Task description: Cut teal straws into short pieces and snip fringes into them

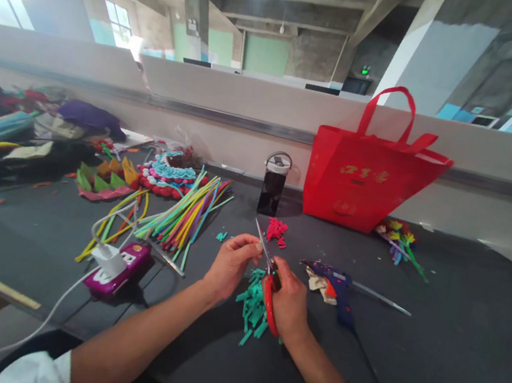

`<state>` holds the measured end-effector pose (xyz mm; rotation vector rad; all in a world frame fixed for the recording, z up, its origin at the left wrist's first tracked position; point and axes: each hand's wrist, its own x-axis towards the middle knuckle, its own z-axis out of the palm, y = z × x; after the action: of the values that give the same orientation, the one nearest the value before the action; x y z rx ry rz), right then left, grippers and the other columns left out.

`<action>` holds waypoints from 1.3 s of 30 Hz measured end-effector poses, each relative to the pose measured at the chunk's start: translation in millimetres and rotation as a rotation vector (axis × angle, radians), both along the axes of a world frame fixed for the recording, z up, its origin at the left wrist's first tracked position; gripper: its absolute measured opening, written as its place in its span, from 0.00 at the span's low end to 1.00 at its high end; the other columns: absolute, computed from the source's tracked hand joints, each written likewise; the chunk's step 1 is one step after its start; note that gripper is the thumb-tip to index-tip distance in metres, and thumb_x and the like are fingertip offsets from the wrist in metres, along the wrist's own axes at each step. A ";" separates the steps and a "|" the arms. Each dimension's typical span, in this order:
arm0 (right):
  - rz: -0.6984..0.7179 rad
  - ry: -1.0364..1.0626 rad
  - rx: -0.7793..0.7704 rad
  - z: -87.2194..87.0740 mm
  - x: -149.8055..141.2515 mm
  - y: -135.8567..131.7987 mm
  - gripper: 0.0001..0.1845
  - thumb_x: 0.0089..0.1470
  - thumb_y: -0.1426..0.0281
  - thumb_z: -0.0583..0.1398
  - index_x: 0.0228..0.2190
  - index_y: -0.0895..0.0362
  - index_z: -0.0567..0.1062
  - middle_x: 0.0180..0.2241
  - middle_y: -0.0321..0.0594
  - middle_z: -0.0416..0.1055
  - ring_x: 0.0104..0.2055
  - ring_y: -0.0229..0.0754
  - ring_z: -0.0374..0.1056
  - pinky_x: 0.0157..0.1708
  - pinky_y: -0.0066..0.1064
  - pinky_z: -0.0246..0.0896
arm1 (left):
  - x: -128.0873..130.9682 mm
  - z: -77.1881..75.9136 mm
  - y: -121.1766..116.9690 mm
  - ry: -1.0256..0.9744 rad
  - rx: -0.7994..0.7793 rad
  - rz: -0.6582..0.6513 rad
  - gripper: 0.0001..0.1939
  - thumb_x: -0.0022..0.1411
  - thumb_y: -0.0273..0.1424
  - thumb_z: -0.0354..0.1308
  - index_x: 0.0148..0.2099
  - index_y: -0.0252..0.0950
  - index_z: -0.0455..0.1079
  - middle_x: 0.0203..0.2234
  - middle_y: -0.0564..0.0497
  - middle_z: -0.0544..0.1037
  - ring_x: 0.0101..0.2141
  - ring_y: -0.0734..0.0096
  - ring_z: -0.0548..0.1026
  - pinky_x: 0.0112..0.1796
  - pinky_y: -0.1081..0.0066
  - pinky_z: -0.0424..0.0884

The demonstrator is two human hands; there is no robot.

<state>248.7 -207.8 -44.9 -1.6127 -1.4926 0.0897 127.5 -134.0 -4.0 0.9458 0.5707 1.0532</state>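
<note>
My right hand (288, 300) is wrapped round the handles of red-handled scissors (269, 307), whose blades point up and to the left. Close beside the blades, my left hand (230, 265) is closed in a pinch; whatever is between its fingertips is too small to make out. Beneath both hands lies a loose pile of short green strips (252, 311). Just past the scissor tips sits a small heap of red cut pieces (276, 230). A few teal bits (221, 236) are on the table to the left of it.
Left of my hands are a bundle of coloured pipe cleaners (189, 210) and a purple power strip (120, 270) with a white plug and cord. A blue glue gun (340, 289) lies on the right. Behind stand a black tumbler (271, 191) and a red bag (359, 182).
</note>
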 end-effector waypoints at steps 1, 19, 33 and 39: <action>-0.007 0.013 0.005 0.1 0.5 0.7 0.18 0.52 0.74 0.53 0.45 0.56 0.72 0.31 0.38 0.76 0.31 0.41 0.73 0.34 0.30 0.66 | -0.3 -0.3 0.4 -0.003 0.000 -0.004 0.06 0.48 0.28 0.67 0.29 0.33 0.74 0.21 0.54 0.72 0.24 0.78 0.66 0.30 0.75 0.61; 0.069 0.335 0.172 18.8 8.0 -3.0 0.18 0.57 0.65 0.59 0.49 0.55 0.68 0.33 0.36 0.73 0.32 0.38 0.71 0.37 0.31 0.68 | 1.7 -4.3 -2.7 0.115 -0.050 -0.319 0.02 0.45 0.26 0.62 0.26 0.33 0.72 0.18 0.55 0.68 0.21 0.79 0.63 0.27 0.74 0.57; 0.000 0.415 0.156 25.6 12.4 0.6 0.15 0.52 0.69 0.58 0.43 0.56 0.71 0.29 0.34 0.71 0.28 0.37 0.68 0.30 0.28 0.66 | 2.1 -1.6 -4.1 0.455 0.422 -0.148 0.04 0.47 0.30 0.65 0.27 0.35 0.75 0.22 0.52 0.74 0.26 0.73 0.67 0.30 0.74 0.62; 0.014 0.369 0.129 21.6 9.8 -0.5 0.17 0.53 0.70 0.57 0.45 0.56 0.71 0.32 0.36 0.72 0.28 0.36 0.68 0.30 0.28 0.66 | 1.8 -7.1 -3.2 0.435 0.314 -0.198 0.05 0.45 0.30 0.65 0.25 0.34 0.74 0.19 0.53 0.72 0.22 0.76 0.65 0.26 0.74 0.59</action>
<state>258.5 -208.3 -23.3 -1.3948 -1.1992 0.2776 129.3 -137.2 -11.2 1.4965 0.6613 0.7717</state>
